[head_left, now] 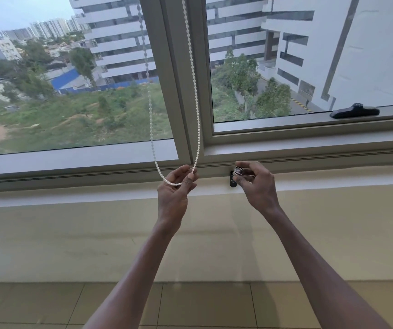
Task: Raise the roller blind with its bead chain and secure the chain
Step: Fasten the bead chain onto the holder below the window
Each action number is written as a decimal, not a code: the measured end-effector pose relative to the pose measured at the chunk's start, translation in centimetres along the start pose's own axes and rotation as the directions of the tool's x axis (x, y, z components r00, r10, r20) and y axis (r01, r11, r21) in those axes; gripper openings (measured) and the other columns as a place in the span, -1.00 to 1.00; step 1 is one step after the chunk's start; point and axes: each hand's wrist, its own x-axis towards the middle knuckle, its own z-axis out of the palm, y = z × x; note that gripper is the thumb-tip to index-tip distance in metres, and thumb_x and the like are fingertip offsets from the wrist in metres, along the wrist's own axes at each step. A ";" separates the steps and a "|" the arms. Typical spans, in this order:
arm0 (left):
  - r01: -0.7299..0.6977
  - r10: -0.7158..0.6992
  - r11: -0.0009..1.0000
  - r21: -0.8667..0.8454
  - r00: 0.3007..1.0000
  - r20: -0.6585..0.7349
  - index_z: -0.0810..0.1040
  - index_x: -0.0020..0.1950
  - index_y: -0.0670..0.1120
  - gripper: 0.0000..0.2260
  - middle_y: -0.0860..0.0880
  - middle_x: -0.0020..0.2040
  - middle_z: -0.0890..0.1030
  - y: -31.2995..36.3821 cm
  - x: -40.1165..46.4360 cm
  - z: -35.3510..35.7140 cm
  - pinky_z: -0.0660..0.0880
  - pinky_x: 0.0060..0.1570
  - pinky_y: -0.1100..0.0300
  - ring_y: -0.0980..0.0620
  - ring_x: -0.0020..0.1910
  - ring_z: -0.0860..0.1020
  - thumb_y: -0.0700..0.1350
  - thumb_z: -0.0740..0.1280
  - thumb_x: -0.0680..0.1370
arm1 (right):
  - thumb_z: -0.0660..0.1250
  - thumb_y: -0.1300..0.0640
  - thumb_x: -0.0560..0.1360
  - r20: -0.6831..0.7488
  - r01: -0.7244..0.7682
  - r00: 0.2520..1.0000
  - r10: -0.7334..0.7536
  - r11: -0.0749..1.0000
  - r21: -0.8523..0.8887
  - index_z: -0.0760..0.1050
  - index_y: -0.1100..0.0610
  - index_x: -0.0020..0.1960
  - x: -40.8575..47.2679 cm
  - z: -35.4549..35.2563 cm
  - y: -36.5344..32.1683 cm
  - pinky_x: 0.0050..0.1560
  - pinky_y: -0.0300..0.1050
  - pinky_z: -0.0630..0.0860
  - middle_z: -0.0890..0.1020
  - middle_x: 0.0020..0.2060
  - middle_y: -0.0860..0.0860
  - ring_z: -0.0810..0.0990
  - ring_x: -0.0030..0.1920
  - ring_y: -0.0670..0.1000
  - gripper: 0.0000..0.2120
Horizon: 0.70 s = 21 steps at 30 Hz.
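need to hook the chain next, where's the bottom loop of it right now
In the head view, the bead chain's bottom loop hangs left of centre, pinched in the left hand just below the window frame.

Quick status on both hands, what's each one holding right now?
Left hand: closed, pinching the bottom loop of the bead chain.
Right hand: closed on the small round chain holder at the sill.

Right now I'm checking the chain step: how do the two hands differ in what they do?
The left hand pinches the white bead chain at the bottom of its loop; the right hand grips a small round clip. The left hand is below the mullion, the right farther right, by a black bracket. Both are raised near the sill.
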 end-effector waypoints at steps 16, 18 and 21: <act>0.028 -0.029 0.996 -0.080 0.999 -0.014 0.53 0.16 -0.23 -0.84 -0.17 0.00 0.69 0.2 -1.5 -1.5 0.58 -0.03 0.24 -0.06 0.07 0.68 -0.29 0.32 0.58 | 0.52 0.27 0.40 0.094 -0.042 0.995 0.021 0.974 0.224 0.59 0.15 0.06 -2.5 3.2 -5.1 -0.01 -0.04 0.63 0.71 -0.11 0.05 0.68 -0.11 0.05 -0.74; 0.029 -0.030 0.997 -0.065 0.999 -0.026 0.54 0.14 -0.23 -0.85 -0.20 -0.03 0.70 0.2 -1.7 -1.6 0.59 -0.05 0.24 -0.07 0.04 0.69 -0.29 0.33 0.58 | 0.52 0.26 0.40 0.113 -0.037 0.994 0.011 0.973 0.230 0.59 0.14 0.07 -2.7 3.3 -5.4 -0.03 -0.02 0.64 0.70 -0.12 0.03 0.68 -0.14 0.01 -0.74; 0.030 -0.031 0.999 -0.040 0.999 -0.026 0.54 0.14 -0.23 -0.86 -0.25 -0.01 0.69 0.1 -1.8 -1.6 0.59 -0.04 0.23 -0.08 0.02 0.69 -0.28 0.32 0.59 | 0.49 0.28 0.43 0.136 -0.038 0.991 0.000 0.960 0.277 0.60 0.16 0.11 -2.9 3.3 -5.8 0.01 -0.01 0.65 0.68 -0.10 0.09 0.68 -0.17 -0.05 -0.74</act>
